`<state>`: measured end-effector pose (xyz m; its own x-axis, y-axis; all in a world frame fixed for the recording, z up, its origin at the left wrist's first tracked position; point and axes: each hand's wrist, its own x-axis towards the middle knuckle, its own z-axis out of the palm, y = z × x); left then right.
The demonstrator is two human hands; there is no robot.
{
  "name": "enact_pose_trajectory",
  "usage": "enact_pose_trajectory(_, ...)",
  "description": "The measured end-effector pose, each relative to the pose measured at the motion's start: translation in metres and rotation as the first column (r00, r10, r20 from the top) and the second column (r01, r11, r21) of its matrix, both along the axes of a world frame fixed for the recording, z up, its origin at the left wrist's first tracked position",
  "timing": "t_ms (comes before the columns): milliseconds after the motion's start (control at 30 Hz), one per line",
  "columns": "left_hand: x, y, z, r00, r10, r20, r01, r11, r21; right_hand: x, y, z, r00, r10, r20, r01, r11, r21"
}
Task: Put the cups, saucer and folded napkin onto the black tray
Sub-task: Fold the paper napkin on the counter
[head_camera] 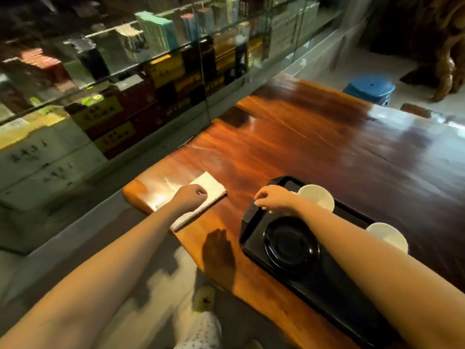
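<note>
Gathering the folded white cloth napkin (201,197) at the counter's (289,147) near-left corner.

Left hand (192,195) fingers closed on it; right hand (273,199) loosely open over the black rectangular tray (254,217). Lift flat, keeping folds together.

The right forearm (364,248) hides part of the black tray (254,217) and of both white cups (319,197) (390,235). The left hand (191,197) covers the middle of the folded napkin (211,183). Boxes behind the glass case (151,71) are blurred, their lettering unreadable.
</note>
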<state>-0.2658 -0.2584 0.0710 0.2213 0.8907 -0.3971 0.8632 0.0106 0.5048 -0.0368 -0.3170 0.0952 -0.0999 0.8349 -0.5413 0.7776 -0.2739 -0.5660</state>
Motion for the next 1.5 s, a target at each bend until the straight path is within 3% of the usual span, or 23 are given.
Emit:
enact_pose_trajectory(133, -0.049, 0.012, -0.026, 0.982, 0.185, 0.031, -0.187, 0.975, 0.121, -0.049, 0.038, -0.022, 0.989, 0.117, 0.094, -0.122, 0.991, 0.049)
enact_pose_trajectory(267, -0.071, 0.021, -0.060, 0.949, 0.305, 0.080, -0.315, 0.928, 0.198, -0.096, 0.072, -0.051, 0.995, 0.077, 0.070, -0.083, 0.993, 0.082)
enact_pose_trajectory(333, -0.075, 0.022, -0.083, 0.953, 0.301, 0.040, -0.302, 0.923, 0.240, -0.121, 0.088, -0.072, 0.999, 0.020, 0.048, -0.030, 0.976, 0.216)
enact_pose_trajectory(400, -0.076, 0.021, -0.109, 0.968, 0.222, -0.121, -0.176, 0.934, 0.310, -0.149, 0.100, -0.099, 0.999, 0.012, 0.050, -0.030, 0.920, 0.392)
enact_pose_trajectory(467, -0.078, 0.018, -0.131, 0.946, 0.149, -0.288, -0.052, 0.946, 0.319, -0.175, 0.104, -0.119, 0.980, 0.148, 0.134, -0.186, 0.922, 0.339)
enact_pose_trajectory(600, -0.079, 0.014, -0.157, 0.920, 0.189, -0.344, -0.070, 0.942, 0.329, -0.195, 0.113, -0.157, 0.853, 0.319, 0.414, -0.463, 0.829, 0.314)
enact_pose_trajectory(667, -0.079, 0.015, -0.162, 0.915, 0.192, -0.355, -0.059, 0.934, 0.353, -0.191, 0.115, -0.170, 0.827, 0.341, 0.448, -0.505, 0.801, 0.323)
enact_pose_trajectory(1067, -0.076, 0.018, -0.159, 0.891, 0.197, -0.409, -0.048, 0.937, 0.347, -0.136, 0.148, -0.183, 0.821, 0.268, 0.504, -0.484, 0.795, 0.365)
enact_pose_trajectory(1333, -0.066, 0.073, -0.152, 0.912, 0.113, -0.393, 0.028, 0.941, 0.337, -0.120, 0.184, -0.184, 0.853, 0.160, 0.497, -0.398, 0.815, 0.421)
enact_pose_trajectory(1500, -0.021, 0.098, -0.146, 0.947, 0.202, -0.250, -0.072, 0.892, 0.446, -0.125, 0.185, -0.187, 0.871, 0.076, 0.486, -0.328, 0.826, 0.459)
